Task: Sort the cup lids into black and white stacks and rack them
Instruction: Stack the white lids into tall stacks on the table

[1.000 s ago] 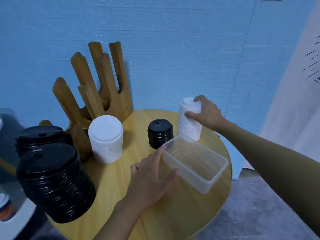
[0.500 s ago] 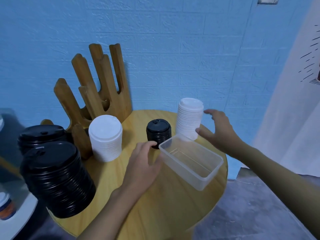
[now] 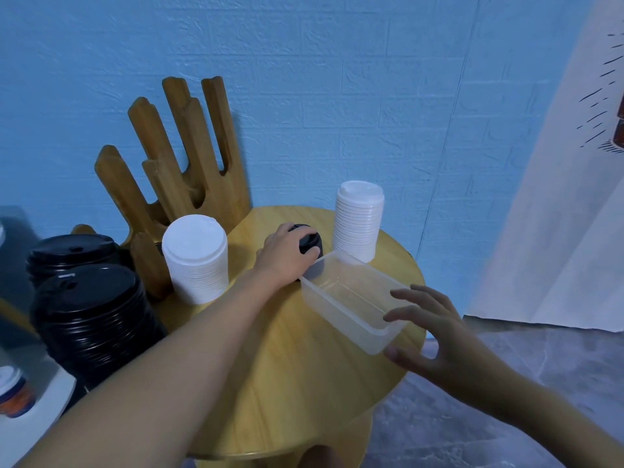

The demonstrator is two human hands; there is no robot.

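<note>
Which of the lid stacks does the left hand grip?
The small black stack beside the clear container; the left hand curls over it, the others stand untouched.

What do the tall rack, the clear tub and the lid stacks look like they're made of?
Rack: wood, likely varnished; visible grain, warm sheen. Tub: translucent plastic, slightly frosted; table shows through. White lids: matte, probably plastic. Black lids: glossy plastic, with highlights.
</note>
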